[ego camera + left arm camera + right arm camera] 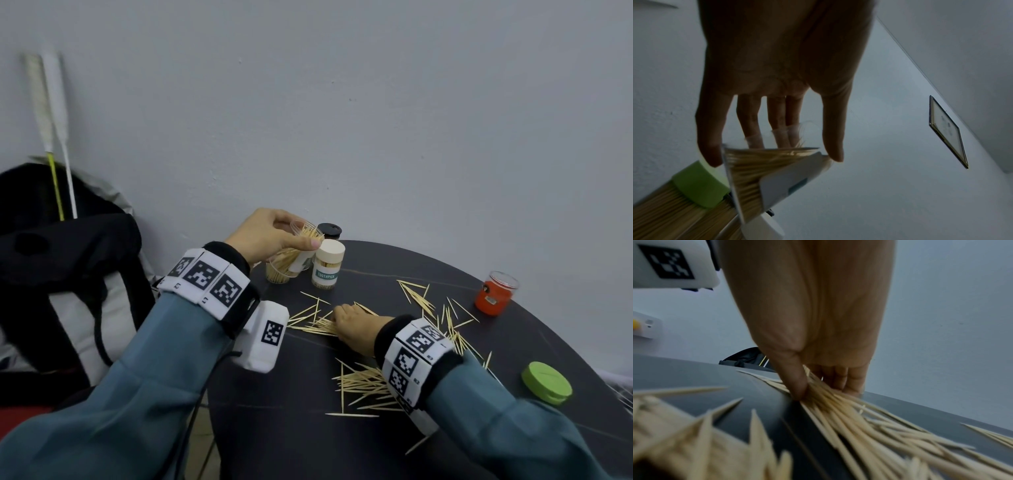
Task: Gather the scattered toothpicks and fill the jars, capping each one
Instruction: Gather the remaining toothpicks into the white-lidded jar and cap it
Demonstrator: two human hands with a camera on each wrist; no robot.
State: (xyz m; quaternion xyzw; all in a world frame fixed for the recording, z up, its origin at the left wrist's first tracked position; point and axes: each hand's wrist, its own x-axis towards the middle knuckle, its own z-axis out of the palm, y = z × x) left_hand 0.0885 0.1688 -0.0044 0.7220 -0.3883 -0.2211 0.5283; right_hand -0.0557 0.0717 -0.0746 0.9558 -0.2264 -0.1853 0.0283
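Toothpicks (428,308) lie scattered over a dark round table (394,267), in loose clusters around and beneath the right forearm. Right hand (356,325) rests low on the table, thumb and fingers (851,378) pinching a bundle of toothpicks (826,395); in the right wrist view the near toothpicks blur heavily. Left hand (270,236) holds an open clear jar (301,246) tilted above the table's far edge, fingers and thumb curled around it, toothpicks showing inside. Behind and below it, partly hidden by the hand, stands another clear jar of toothpicks (277,274). Just beside stands a capped jar (327,267) with a cream lid and a label reading TOOTHPICK. A black lid (330,230) sits behind, its jar hidden. Near the table's right edge stands an orange jar (495,294), and closer a green lid (546,382) lies alone. The left wrist view is dim; a green-lidded jar (698,186) shows at its lower left corner, cut off
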